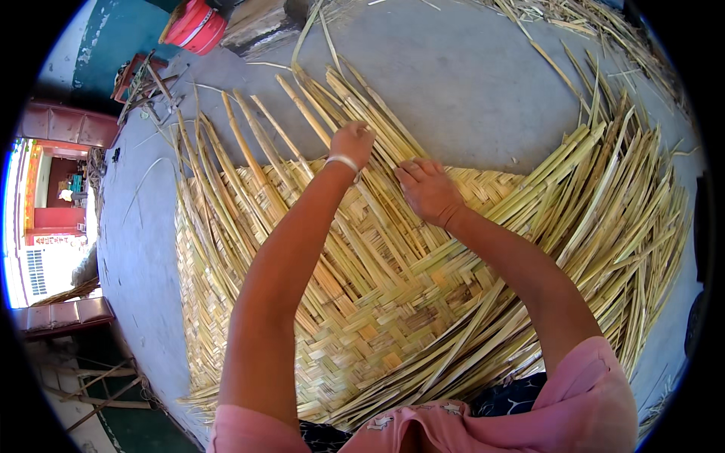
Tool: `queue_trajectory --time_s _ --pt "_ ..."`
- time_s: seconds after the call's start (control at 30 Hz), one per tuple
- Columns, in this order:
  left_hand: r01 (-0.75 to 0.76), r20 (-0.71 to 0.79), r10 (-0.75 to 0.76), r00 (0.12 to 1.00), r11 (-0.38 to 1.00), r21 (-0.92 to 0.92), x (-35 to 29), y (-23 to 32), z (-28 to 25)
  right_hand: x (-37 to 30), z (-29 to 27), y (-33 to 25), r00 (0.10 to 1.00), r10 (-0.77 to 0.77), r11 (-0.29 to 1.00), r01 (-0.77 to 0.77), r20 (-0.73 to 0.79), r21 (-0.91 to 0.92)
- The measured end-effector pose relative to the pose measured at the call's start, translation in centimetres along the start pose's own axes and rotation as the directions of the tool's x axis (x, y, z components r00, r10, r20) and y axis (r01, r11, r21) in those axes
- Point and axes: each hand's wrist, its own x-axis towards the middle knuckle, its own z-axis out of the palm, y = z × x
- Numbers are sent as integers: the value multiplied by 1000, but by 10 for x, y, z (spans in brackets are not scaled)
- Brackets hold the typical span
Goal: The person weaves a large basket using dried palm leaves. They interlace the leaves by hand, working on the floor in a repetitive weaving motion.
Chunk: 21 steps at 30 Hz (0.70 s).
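Note:
A half-woven reed mat (355,340) lies on the floor in front of me, its lower part plaited in a zigzag pattern. Long flat reed strips (377,219) run loose up from the weave past its far edge. My left hand (353,143), with a pale bangle on the wrist, is closed around the strips beyond the mat's far edge. To its right and a little nearer, my right hand (429,192) has its fingers bent down onto the same bundle of strips. My palms hide the exact grip. Many strip ends fan out from the mat's right side.
Loose reed strips (604,204) spread widely across the floor (468,83) at the right. More scraps lie at the far right. A red bucket (198,29) stands at the far left, near a heap of sticks (143,87). A bright doorway (57,219) opens on the left.

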Motion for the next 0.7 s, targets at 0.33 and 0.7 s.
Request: queue_trajectory --time_s 0.33,0.7 --pt "446 -24 -456 890 879 -168 114 3 60 -4 3 16 997 29 999 -31 68 27" --pt "424 -260 -437 861 899 -105 119 -17 10 0 -1 9 1000 1 999 -2 9 49"
